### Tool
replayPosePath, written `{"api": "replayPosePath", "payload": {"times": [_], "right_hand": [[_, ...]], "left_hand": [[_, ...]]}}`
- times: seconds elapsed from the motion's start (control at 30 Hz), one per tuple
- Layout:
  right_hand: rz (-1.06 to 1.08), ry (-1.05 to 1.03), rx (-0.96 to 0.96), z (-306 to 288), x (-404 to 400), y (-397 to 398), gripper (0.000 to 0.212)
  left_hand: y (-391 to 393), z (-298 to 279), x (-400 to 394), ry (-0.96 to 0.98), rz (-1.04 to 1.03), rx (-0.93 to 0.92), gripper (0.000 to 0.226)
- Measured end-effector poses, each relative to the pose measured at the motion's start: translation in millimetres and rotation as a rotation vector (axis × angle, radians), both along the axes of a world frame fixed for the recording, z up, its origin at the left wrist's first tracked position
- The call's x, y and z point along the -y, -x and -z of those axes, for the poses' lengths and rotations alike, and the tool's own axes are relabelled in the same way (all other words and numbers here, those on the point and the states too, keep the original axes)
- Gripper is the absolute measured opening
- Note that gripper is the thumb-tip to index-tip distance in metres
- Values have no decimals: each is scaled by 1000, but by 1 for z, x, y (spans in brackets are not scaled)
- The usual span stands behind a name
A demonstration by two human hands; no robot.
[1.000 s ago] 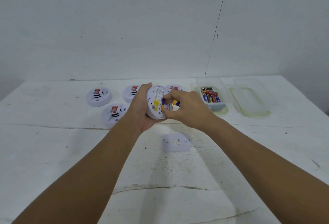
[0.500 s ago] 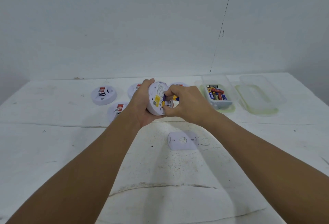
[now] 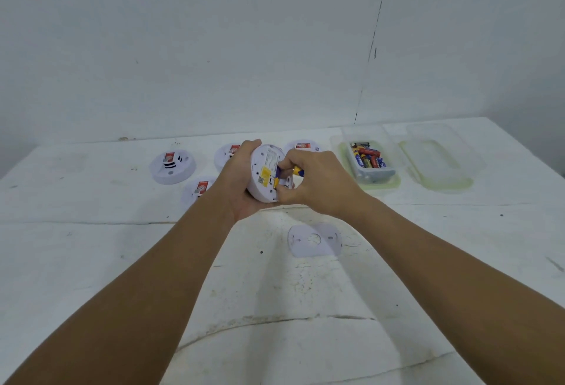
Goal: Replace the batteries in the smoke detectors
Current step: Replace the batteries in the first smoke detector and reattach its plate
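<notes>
The left hand (image 3: pixel 241 182) is cradling the smoke detector (image 3: pixel 265 174) above the desk (image 3: pixel 91 250), grip wrapped round its rim, back face turned toward the right hand (image 3: pixel 318 184). The right grip is pinching a battery (image 3: pixel 298 171) at the open compartment. The detector is judged to be a light, rigid plastic shell, smooth enough to slip; holding it by the rim is advisable, clear of the thin compartment clips. The battery is small, hard and round; gripping it at mid-length is recommended. The spare batteries (image 3: pixel 368 158) are lying in the clear container (image 3: pixel 374 175) nearby.
</notes>
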State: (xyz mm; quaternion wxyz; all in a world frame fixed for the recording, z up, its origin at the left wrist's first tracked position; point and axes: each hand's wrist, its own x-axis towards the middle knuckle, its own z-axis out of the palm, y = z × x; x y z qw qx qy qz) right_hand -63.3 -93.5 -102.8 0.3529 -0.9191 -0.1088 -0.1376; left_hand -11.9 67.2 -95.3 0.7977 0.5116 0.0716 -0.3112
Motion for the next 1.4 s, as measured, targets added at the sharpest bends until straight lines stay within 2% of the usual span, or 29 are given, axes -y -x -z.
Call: {"api": "replayPosePath", "payload": {"times": [0.4,0.63,0.77,0.83,1.0,1.13,1.27,1.33,1.4], "right_hand": [[17,0,-31,-11,-8,1,30],[14,18,27,-11,-11,2,23],[12,-14,66,-15,-9,2,25],[8,-36,55,-16,-8,2,25],[24,-28,-68,-13,-6,4,28],[118,-175,-161,-6,-12,4,25],[176,-616,-324,-6,-4,8,27],[191,-648,-328,-10,4,10,31],[214,-572,-255,-15,17,15,33]], "left_hand": [[-3,-7,-5,47,-30,-41,40],[-1,-12,-11,-7,-49,-27,56],[-6,-17,-12,-14,-32,26,51],[-9,-17,-12,-25,-37,36,57],[-1,-12,-3,-16,-72,-29,49],[4,-8,9,36,-143,-53,49],[7,-12,21,43,-128,-35,47],[7,-17,27,32,-109,-16,49],[6,-23,36,15,-113,14,49]]}}
